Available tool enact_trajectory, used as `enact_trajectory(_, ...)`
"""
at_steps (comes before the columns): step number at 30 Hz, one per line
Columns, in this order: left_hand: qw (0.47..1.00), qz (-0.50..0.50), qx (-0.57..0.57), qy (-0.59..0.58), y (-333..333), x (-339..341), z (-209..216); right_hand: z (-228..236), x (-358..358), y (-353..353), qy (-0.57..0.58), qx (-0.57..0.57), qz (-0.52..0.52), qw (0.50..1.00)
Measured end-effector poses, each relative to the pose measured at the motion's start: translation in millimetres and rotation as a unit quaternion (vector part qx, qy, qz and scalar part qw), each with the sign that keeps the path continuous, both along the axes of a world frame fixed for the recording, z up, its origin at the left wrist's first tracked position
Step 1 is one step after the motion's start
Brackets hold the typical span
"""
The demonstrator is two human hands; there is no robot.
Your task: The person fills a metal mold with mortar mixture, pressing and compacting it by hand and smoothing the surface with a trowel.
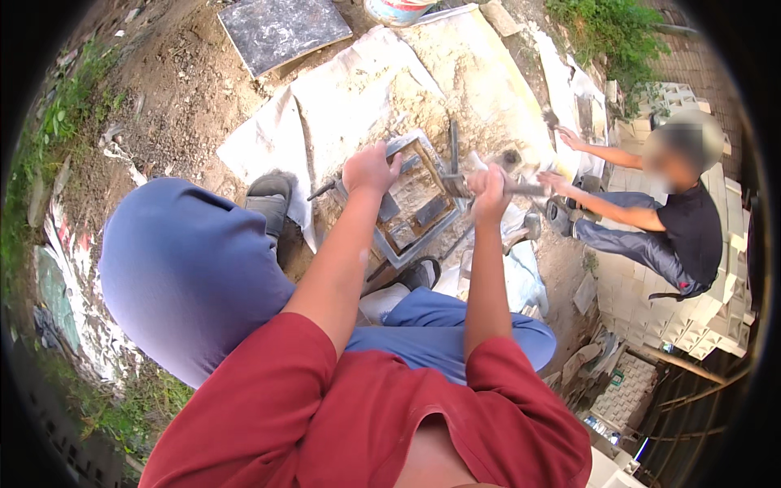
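A rectangular metal mould frame [416, 245], dusty and grey, lies in front of my feet with dark blocks and pale powder inside it. My left hand [371, 169] is closed on the frame's upper left corner. In my right hand [490, 195], closed as well, is the handle of a hammer [457, 186], held at the frame's right side; motion blurs it, and its head points left toward the frame. A dark bar [454, 146] stands out at the frame's upper right corner, and a short rod handle [322, 190] projects on the left.
Pale sheets [358, 85] strewn with powder spread beyond the frame. A dark square board [283, 32] and a bucket [399, 10] sit at the far side. On the right a co-worker [695, 228] squats, hands reaching toward my right side, before stacked pale blocks [626, 313].
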State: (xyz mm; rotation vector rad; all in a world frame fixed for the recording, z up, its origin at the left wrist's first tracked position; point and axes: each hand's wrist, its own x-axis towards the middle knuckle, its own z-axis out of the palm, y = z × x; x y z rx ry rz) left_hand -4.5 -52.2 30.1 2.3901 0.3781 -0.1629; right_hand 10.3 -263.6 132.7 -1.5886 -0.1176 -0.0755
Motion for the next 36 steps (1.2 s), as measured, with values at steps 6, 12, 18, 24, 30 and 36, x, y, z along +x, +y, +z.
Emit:
enact_trajectory(6, 0.999, -0.012, 0.016, 0.033, -1.1, 0.0, -1.0, -4.6, -4.8, -23.2, 0.037, 0.031, -0.011, 0.999)
enact_trajectory(12, 1.000, -0.014, 0.005, 0.018, -1.8, 0.3, 1.7, -11.0, -17.1, -38.3, 0.022, 0.015, -0.042, 0.999)
enact_trajectory(18, 1.000, -0.007, 0.027, -0.013, -3.7, -0.9, -3.5, -12.0, -16.9, -27.5, 0.015, 0.012, -0.074, 0.997)
enact_trajectory(24, 0.999, -0.024, 0.020, 0.011, -11.1, -0.7, 5.3, -14.8, -20.5, -36.3, 0.016, 0.035, -0.131, 0.991)
enact_trajectory(30, 0.999, -0.013, 0.029, 0.025, -5.5, -0.1, 0.7, 31.5, -29.4, -17.9, 0.036, 0.104, -0.266, 0.958)
enact_trajectory(36, 0.999, -0.009, 0.034, 0.010, -6.8, 0.0, 0.5, 36.1, -42.0, -18.2, 0.038, 0.115, -0.347, 0.930)
